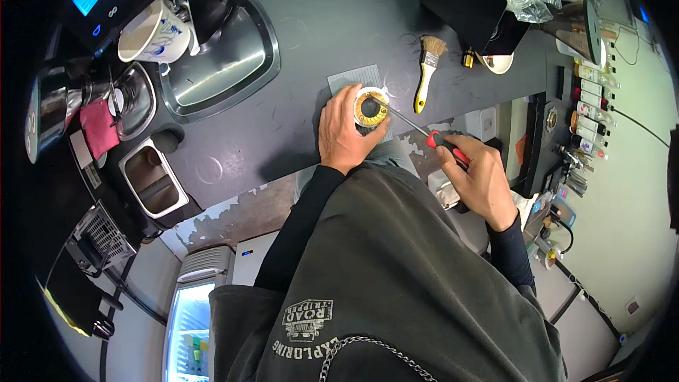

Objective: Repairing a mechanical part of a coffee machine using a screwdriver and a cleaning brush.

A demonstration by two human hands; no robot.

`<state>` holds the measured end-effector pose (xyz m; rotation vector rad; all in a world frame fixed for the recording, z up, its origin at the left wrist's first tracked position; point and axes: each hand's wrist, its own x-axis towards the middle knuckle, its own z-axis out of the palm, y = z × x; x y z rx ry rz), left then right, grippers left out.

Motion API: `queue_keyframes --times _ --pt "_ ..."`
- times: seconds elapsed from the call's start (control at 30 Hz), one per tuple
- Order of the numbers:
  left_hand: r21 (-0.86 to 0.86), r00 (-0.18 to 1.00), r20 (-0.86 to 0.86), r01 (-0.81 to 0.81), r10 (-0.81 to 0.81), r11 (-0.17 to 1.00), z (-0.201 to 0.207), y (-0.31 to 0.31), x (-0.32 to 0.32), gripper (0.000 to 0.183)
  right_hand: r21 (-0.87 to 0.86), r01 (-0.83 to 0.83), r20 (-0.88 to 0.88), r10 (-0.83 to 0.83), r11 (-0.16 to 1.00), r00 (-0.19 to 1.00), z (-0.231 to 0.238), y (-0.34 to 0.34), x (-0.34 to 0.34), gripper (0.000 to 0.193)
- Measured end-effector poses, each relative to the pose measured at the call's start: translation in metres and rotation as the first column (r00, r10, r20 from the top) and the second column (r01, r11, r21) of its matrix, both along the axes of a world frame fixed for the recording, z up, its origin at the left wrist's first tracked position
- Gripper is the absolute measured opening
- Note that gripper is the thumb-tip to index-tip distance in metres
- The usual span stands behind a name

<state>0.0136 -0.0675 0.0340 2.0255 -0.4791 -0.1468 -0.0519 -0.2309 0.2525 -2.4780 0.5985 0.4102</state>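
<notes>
My left hand is curled round the side of a round part with a white rim and a brass-coloured toothed ring, which looks like a coffee grinder burr. A grey ribbed pad lies under it at the counter's near edge. From the right, my right hand grips a screwdriver by its red and black handle. Its thin metal shaft slants to the upper left, and the tip reaches the ring; whether it sits on a screw is too small to tell.
A paintbrush with a yellow and white handle lies right of the pad on the dark counter. At the left are a metal drip tray, a paper cup, a pink cloth and a steel knock box. A black box stands at back right.
</notes>
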Motion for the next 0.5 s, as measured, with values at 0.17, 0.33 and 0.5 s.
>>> queue_keyframes --times 0.17,0.33,0.5 --pt "-0.013 1.0 -0.015 -0.006 0.006 1.0 0.001 0.001 0.003 0.083 -0.036 0.006 -0.091 -0.01 0.999 0.996 0.003 0.001 0.006 0.029" --pt "-0.079 0.999 -0.028 0.019 -0.022 0.997 0.002 0.006 0.004 0.087 0.026 0.008 -0.05 -0.007 1.0 0.999 0.011 -0.015 -0.003 0.034" --pt "-0.098 0.998 -0.045 0.038 -0.042 0.994 0.003 0.011 0.003 0.091 0.385 0.241 0.056 -0.284 0.891 0.957 0.026 -0.028 -0.03 0.04"
